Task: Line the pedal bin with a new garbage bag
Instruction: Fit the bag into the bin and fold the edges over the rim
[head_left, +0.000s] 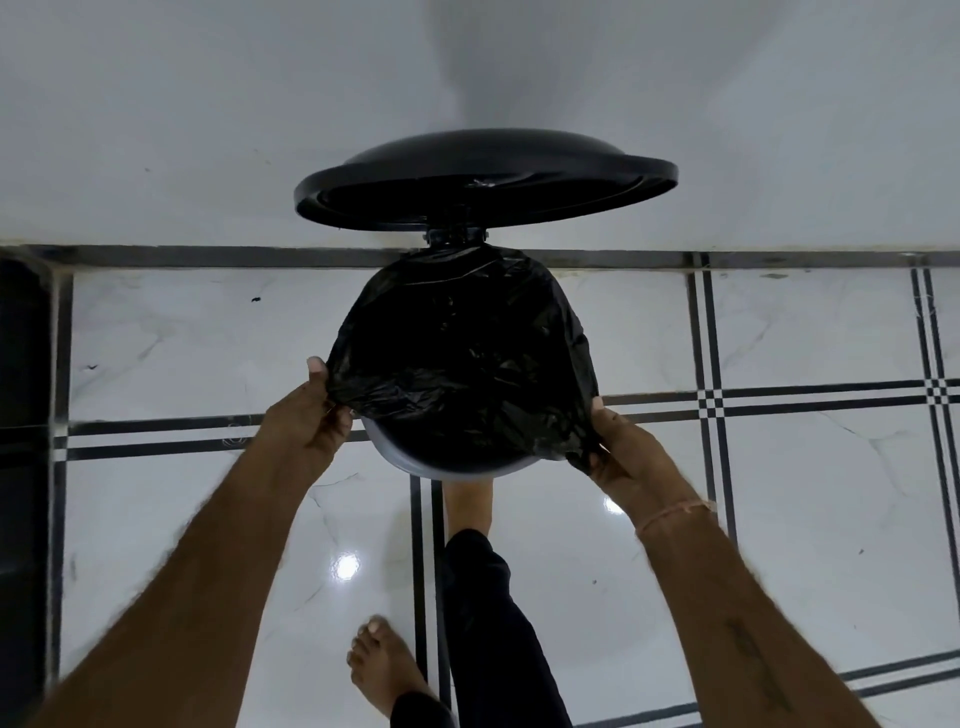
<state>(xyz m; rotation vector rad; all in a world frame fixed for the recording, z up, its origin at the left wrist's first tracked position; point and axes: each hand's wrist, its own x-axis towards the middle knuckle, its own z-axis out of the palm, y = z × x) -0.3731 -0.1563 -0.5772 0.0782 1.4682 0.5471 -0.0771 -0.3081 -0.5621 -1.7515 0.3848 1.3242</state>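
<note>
The pedal bin (415, 464) stands against the wall with its round black lid (485, 179) raised. A black garbage bag (462, 358) is spread over the bin's mouth and hides most of the rim; only a grey strip of the front rim shows. My left hand (311, 410) pinches the bag's edge at the left side of the bin. At the right side my right hand (623, 452) grips the bag's edge lower down. One foot (467, 506) reaches under the bin's front, where the pedal is hidden.
White wall (208, 104) stands right behind the bin. The floor (779, 519) is glossy white tile with black stripes. My other bare foot (384, 665) stands nearer me. A dark object (23, 415) lines the left edge.
</note>
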